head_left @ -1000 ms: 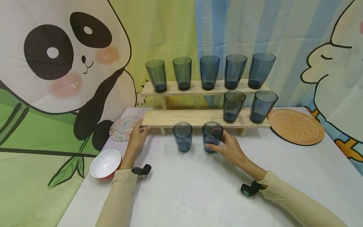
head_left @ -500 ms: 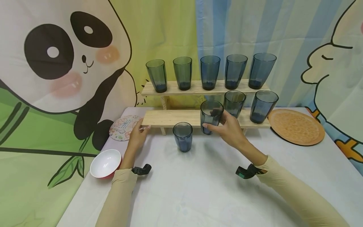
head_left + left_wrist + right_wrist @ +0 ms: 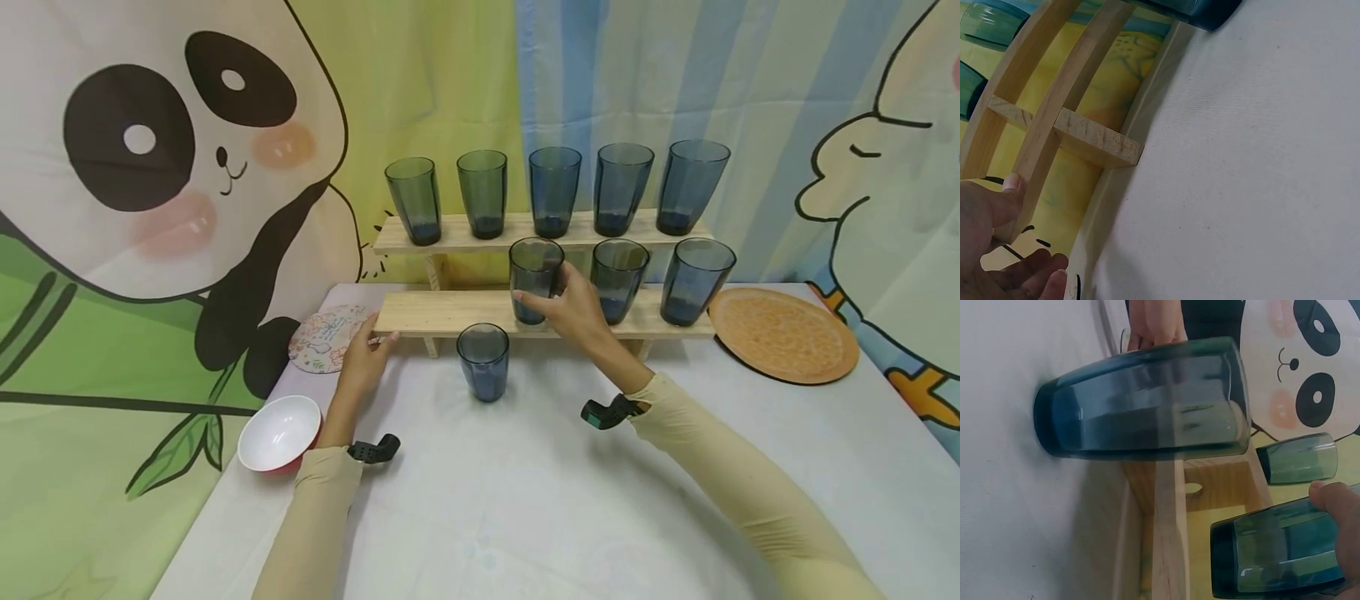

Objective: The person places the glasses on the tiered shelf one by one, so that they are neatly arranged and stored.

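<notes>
My right hand (image 3: pixel 577 312) grips a smoky blue drinking glass (image 3: pixel 528 271), thumb and fingers round its side. This glass is upright at the middle of the lower shelf (image 3: pixel 442 314), its base right at the board. In the right wrist view the held glass (image 3: pixel 1272 550) appears sideways beside my thumb. My left hand (image 3: pixel 365 362) holds the left end of the lower shelf, thumb on the front edge (image 3: pixel 1011 182) and other fingers spread below it. One matching glass (image 3: pixel 483 367) stands on the white table before the shelf. Two more, including one glass (image 3: pixel 693 283), stand right of the held one.
Several glasses line the upper shelf (image 3: pixel 517 242). A white bowl (image 3: pixel 279 433) with a red outside is near my left forearm. A floral round mat (image 3: pixel 322 346) lies behind my left hand, and a round brown board (image 3: pixel 783 336) lies at right. Printed curtains hang behind.
My right hand has lifted the glass off the table and carried it up, back and slightly left to the lower shelf. My left hand has stayed at the shelf end.
</notes>
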### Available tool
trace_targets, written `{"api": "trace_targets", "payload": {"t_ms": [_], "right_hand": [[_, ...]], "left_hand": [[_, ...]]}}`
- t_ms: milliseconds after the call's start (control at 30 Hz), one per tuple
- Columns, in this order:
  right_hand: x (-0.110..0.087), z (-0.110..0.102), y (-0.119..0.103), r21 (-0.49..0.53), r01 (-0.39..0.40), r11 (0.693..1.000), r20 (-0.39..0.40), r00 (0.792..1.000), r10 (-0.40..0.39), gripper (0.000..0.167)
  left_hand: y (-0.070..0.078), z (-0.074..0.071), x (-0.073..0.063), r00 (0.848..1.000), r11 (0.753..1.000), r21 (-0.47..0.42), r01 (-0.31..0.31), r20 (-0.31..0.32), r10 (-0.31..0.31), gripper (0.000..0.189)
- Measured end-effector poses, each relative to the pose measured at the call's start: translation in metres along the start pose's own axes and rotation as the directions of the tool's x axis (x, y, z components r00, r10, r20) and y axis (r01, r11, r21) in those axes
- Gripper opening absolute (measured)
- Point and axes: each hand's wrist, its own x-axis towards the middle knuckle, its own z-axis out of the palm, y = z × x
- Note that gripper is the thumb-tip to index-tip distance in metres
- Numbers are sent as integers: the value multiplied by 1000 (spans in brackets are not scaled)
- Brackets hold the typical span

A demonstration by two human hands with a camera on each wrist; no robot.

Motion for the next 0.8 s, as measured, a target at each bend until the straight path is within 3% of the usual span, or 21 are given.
{"api": "trace_targets", "payload": {"t_ms": [500,800], "right_hand": [[9,10,17,12,-20,1000,-8,1000,20,56],[9,11,19,-17,-38,999,26,999,39,72]], "left_hand": [[-1,-1,1,1000,1000,8,9,7,-9,69],[0,-1,-1,1000,1000,11,20,6,-20,70]]}}
